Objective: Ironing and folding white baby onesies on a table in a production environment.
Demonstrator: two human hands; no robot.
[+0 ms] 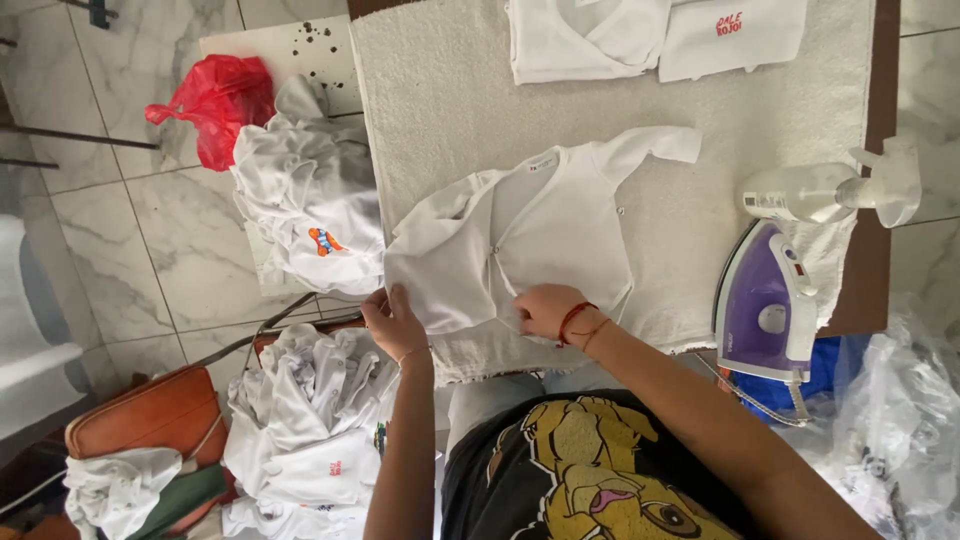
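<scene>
at the bottom of the frame, a black shirt with a yellow lion print, both bare arms reaching up from it. left hand low centre, fingers pinching the lower left edge of a small white baby top. right hand just right of it, red string at the wrist, fingers curled down and pressing on the top's bottom hem; whether gripping or only pressing, cannot tell. baby top spread flat in the middle of the frame on a white towel, one sleeve stretched toward the upper right, the other folded over on the left. lower left, a heap of white clothes beside a brown bag. right of centre, a purple and white iron resting on the towel's edge, a white spray bottle lying just above it. left of centre, another bundle of white clothes, a red plastic bag beyond it. along the top edge, folded white garments.
</scene>
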